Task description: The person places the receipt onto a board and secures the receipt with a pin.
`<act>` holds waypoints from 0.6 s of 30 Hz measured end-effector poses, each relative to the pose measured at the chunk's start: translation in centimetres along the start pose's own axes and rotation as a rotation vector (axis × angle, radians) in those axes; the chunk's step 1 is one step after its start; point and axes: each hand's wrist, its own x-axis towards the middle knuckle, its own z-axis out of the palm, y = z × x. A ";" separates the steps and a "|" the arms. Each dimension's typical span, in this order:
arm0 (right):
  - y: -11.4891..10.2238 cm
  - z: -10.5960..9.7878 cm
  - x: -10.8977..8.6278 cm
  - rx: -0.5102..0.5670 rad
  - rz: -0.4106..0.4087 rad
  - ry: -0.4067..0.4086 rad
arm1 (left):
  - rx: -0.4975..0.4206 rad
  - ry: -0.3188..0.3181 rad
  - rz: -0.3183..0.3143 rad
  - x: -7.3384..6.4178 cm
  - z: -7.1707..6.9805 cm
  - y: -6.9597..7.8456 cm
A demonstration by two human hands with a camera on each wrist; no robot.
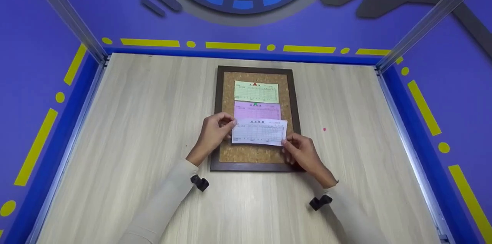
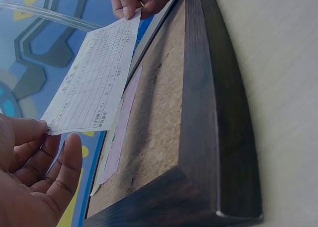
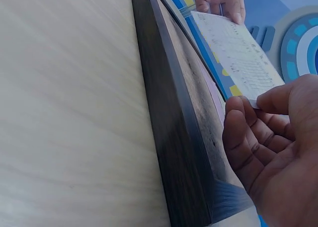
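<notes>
A white printed form (image 1: 258, 132) is stretched between both hands above the cork board (image 1: 250, 155). My left hand (image 1: 217, 130) pinches its left edge near the upper corner, between thumb and fingers. At its lower right corner, my right hand (image 1: 303, 152) pinches it the same way. In the left wrist view the form (image 2: 97, 75) is raised off the cork, which carries a shadow. A pink form (image 1: 257, 111), partly covered by the white one, hangs from a green pin (image 1: 256, 103). Higher up, a red pin (image 1: 255, 83) holds a pale green form (image 1: 256, 92).
The board's dark wooden frame (image 1: 253, 166) lies on a light wood-grain table (image 1: 153, 121). To the right of the board is a small red spot (image 1: 324, 129). Blue patterned panels (image 1: 246, 32) with metal corner posts enclose the back and sides.
</notes>
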 end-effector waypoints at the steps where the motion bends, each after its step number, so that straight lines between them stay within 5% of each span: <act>1: 0.1 0.0 0.0 -0.004 0.007 -0.002 | 0.006 -0.003 -0.005 0.0 0.0 -0.1; 18: 0.3 -0.2 -0.1 -0.045 0.116 0.013 | 0.166 -0.030 -0.019 0.8 0.6 -1.4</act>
